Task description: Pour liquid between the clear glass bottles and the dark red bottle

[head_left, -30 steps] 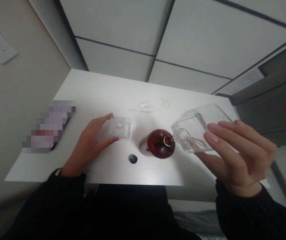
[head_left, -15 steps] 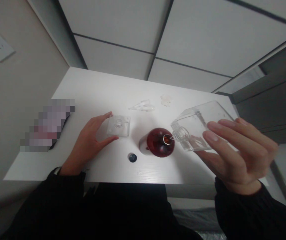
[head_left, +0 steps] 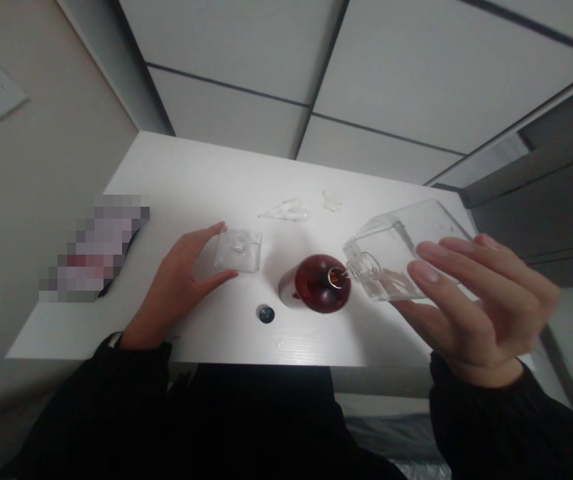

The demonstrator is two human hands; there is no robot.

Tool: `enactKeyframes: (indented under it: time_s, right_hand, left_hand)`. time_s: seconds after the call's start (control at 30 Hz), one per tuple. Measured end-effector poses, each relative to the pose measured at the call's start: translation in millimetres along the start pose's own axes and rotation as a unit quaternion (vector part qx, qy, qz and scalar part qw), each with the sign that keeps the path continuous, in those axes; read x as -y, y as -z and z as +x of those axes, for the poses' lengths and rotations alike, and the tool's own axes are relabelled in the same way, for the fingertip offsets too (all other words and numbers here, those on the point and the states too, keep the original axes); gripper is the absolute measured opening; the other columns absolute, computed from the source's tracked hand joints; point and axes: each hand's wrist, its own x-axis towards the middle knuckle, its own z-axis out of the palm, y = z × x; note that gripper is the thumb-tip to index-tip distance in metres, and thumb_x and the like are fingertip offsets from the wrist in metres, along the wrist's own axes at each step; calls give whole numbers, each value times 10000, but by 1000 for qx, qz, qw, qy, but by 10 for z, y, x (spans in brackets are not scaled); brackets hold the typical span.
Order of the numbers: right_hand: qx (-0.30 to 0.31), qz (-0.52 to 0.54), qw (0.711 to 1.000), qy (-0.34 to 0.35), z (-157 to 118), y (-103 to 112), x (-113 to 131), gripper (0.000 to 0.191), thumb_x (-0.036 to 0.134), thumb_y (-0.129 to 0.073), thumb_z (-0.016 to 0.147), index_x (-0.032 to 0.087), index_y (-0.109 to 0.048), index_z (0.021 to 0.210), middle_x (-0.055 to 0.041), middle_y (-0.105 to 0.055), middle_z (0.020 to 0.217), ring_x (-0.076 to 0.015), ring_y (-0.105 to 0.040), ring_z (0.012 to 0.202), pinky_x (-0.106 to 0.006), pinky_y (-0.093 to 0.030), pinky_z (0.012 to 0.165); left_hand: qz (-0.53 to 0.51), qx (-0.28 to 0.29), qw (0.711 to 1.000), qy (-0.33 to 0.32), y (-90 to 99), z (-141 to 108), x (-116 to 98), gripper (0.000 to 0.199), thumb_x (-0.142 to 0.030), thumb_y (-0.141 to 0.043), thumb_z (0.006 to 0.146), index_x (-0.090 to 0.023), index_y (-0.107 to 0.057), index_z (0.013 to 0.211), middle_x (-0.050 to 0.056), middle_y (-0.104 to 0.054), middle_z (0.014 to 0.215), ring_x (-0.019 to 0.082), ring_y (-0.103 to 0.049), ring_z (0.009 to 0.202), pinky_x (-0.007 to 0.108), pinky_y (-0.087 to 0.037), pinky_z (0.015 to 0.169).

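left hand [head_left: 173, 287] grip spread wide, fingertips about at the edges of a clear square glass block [head_left: 237, 250] | right hand [head_left: 481, 307] grip wrapped firmly on a tilted clear glass bottle [head_left: 396, 250], its neck right at the mouth of a red bottle [head_left: 316, 283] | both over the white surface [head_left: 191, 173]

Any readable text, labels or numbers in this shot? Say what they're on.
None readable: the clear glass bottle in the right hand and the dark red bottle show no legible marks, and the pixelated object on the white table is too blurred to read.
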Motion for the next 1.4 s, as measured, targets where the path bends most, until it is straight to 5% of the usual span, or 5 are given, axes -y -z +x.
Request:
enactKeyframes:
  time_s: [0.2,0.4,0.7,1.2,1.4]
  right_hand:
    - [-1,-2,1000,13,25,-7,0,714,74,-828,900,223,-593,1557,-41,-796,1203,-190,-765,1083,-357,-583,1144]
    - [4,-13,1000,-1,2,2,-16,362,127,-810,945,278,-729,1264,9,-797,1162,-171,-766,1089,-353,-611,1108]
    - [5,-12,999,32,46,7,-44,269,70,-814,916,198,-733,1139,-19,-777,1147,-167,-751,1118,-342,-565,1166]
    - [32,-17,998,47,96,19,-61,201,157,-763,976,256,-686,1132,4,-736,1143,-170,-740,1048,-363,-560,1154]
    - [28,-20,998,49,100,15,-58,120,183,-687,1031,258,-689,1125,3,-732,1138,-168,-735,1038,-359,-557,1153]
  left_hand:
    - [4,-13,1000,-18,-13,-1,9,746,-768,-595,972,-302,-525,1551,94,-662,1543,350,-639,1422,585,-534,1219]
    - [0,-13,1000,-21,-18,-5,23,736,-725,-628,975,-285,-532,1558,106,-662,1542,360,-640,1420,580,-533,1220]
    - [4,-15,999,-29,-21,-9,47,709,-679,-660,978,-320,-512,1572,97,-655,1553,347,-635,1428,575,-530,1226]
    - [25,-34,998,-55,-43,-5,51,753,-723,-611,992,-230,-528,1556,126,-680,1514,338,-666,1387,554,-567,1176]
    - [17,-20,999,-36,-30,-16,29,724,-702,-623,995,-283,-508,1573,97,-660,1545,346,-644,1414,568,-543,1203]
